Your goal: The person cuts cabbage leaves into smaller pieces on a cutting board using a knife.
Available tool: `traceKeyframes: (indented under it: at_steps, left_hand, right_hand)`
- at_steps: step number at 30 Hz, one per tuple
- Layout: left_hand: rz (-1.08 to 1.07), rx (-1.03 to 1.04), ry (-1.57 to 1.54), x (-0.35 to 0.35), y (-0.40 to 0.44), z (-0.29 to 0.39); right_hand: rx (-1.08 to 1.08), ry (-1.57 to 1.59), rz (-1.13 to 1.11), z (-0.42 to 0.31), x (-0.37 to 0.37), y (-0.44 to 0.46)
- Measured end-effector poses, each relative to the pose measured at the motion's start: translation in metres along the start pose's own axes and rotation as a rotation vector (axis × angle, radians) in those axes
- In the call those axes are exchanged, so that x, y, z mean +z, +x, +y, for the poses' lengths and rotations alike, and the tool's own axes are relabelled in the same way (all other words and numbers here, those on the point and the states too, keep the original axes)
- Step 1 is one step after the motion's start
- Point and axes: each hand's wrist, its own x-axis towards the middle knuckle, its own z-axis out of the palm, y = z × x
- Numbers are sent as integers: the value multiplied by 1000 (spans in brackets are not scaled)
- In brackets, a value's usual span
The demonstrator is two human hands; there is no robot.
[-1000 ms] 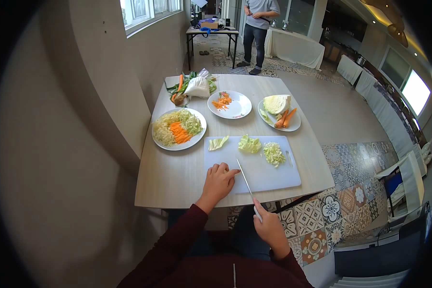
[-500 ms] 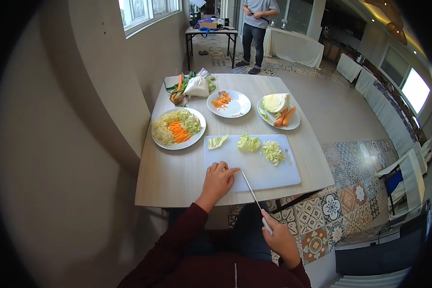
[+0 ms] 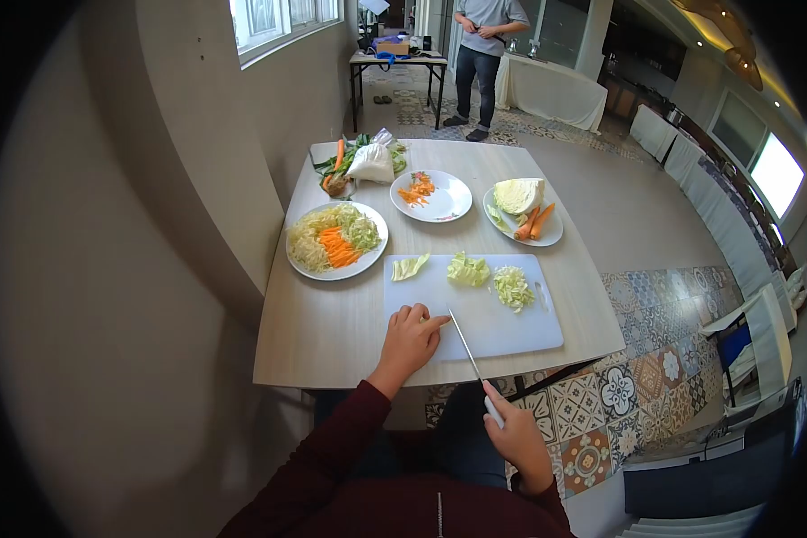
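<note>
My right hand [image 3: 518, 438] grips the pale handle of a kitchen knife [image 3: 465, 345] at the near side of the table. Its blade slants up and left over the white cutting board [image 3: 511, 336], the tip beside my left index finger. On the board's left part, my left hand [image 3: 410, 339] presses down with bent fingers; whatever lies under them is hidden. Farther back on the board are a flat cabbage piece [image 3: 410, 267], a clump of cabbage leaves [image 3: 467, 269] and a heap of chopped cabbage [image 3: 514, 290].
Behind the board stand a plate [image 3: 368, 258] of shredded vegetables, a plate [image 3: 453, 204] with carrot bits, and a plate [image 3: 551, 235] holding cabbage and carrots. A white bag [image 3: 374, 164] leans among greens at the far left. A person [image 3: 482, 67] stands beyond the table.
The knife and my right hand have shifted slightly up and left, with the tip still near my left fingers. The whole view has moved a little; the cabbage pieces look the same.
</note>
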Motion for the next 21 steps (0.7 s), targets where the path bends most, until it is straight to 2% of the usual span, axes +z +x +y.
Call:
traceKeyframes:
  at_steps: [10,13,16,21]
  left_hand:
    - [-6,-7,-5,-2,1,2]
    - [-7,-6,-3,-2,1,1]
    - [-12,-12,2,-1,0,1]
    - [-2,-31,-1,-1,1,1]
  right_hand:
    - [-72,-57,59,17,-11,-6]
    - [-8,-70,22,15,-17,-8]
    - [-71,-60,60,20,-16,-9]
    - [-61,-52,67,18,-13,-8]
